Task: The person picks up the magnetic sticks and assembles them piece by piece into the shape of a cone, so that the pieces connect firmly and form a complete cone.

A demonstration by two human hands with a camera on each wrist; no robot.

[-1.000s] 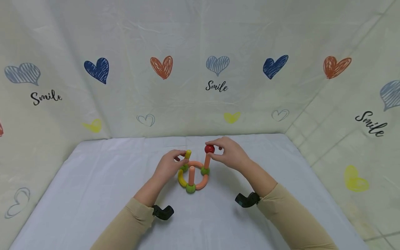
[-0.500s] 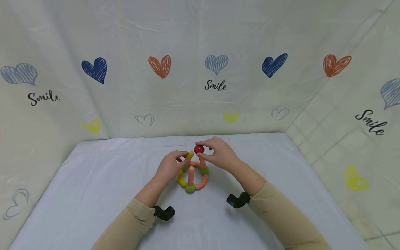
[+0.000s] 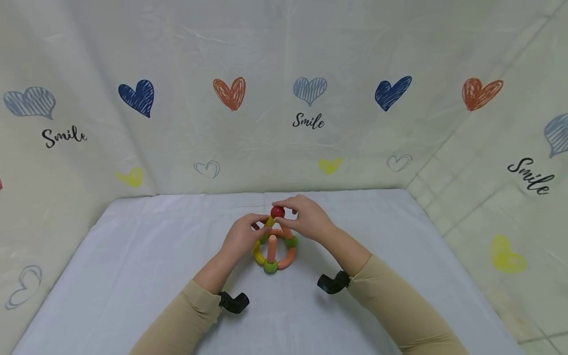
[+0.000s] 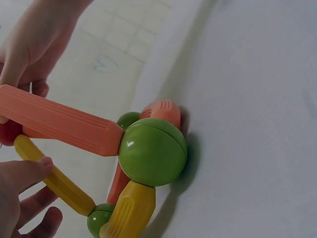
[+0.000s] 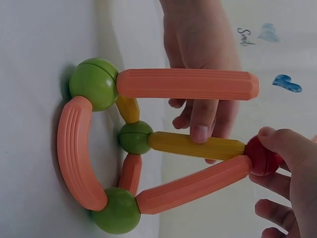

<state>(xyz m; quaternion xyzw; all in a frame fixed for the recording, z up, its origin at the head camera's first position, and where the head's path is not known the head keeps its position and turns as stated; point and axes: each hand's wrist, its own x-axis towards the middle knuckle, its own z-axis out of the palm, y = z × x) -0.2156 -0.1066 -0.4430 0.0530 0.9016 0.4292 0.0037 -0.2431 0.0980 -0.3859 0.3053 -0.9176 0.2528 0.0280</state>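
A ring base [image 5: 74, 153] of curved pieces and green balls is laid. The red ball [image 3: 277, 212] is pinched by the right hand [image 3: 306, 219] atop one leaning orange rod [image 5: 193, 186]; the yellow rod [image 5: 195, 146], pinched by the left hand [image 3: 241, 236], is nearly joined, while the third rod [image 5: 188, 84] stands unjoined.

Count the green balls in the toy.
3, all on the cloth in the base ring: nearest ball, right ball, and left ball by the left hand, mostly hidden in the head view.

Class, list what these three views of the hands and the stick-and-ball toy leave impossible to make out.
- Head view: the join of the yellow stick and red ball is too small, partly behind the left hand.
- Left wrist view: the red ball is cut off by the edge.
- Right wrist view: the right hand covers part of the ball.
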